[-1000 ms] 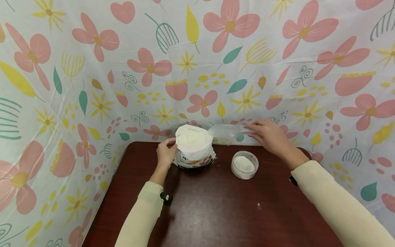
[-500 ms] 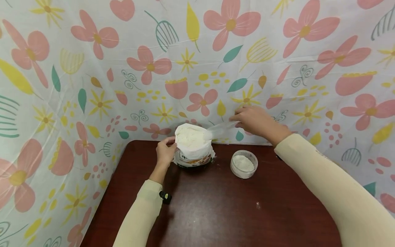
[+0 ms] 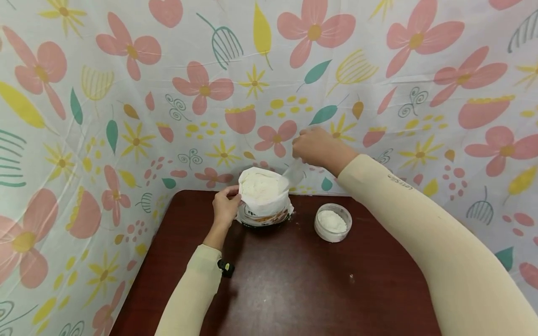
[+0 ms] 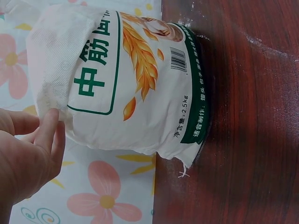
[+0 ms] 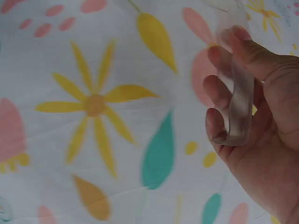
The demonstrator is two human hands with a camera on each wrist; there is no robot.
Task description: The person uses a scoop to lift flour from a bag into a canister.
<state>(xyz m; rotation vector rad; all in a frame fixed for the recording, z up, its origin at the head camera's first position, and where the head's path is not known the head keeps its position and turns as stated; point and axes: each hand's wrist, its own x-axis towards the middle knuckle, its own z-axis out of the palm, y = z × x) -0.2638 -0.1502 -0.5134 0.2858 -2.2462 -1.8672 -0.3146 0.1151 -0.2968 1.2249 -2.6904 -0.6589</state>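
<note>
A white cloth bag (image 3: 265, 207) of white powder (image 3: 259, 187) stands open-topped at the table's back edge. My left hand (image 3: 226, 205) pinches its rolled rim at the left side; in the left wrist view the fingers of my left hand (image 4: 32, 151) bear on the bag (image 4: 135, 88) near its top. Above and right of the bag, my right hand (image 3: 321, 149) grips a clear plastic scoop (image 3: 295, 171), its blade tilted down at the powder's right edge. In the right wrist view my right hand (image 5: 261, 102) has its fingers curled round the clear handle (image 5: 240, 102).
A round clear container (image 3: 333, 224) with white powder stands on the dark red table (image 3: 294, 280), right of the bag. Small white specks lie on the tabletop. A flower-patterned cloth (image 3: 201, 42) hangs behind and beside the table.
My right hand has moved left and up, swinging the scoop from nearly level to steeply tilted, blade at the bag's right rim. My left hand keeps its hold on the rim.
</note>
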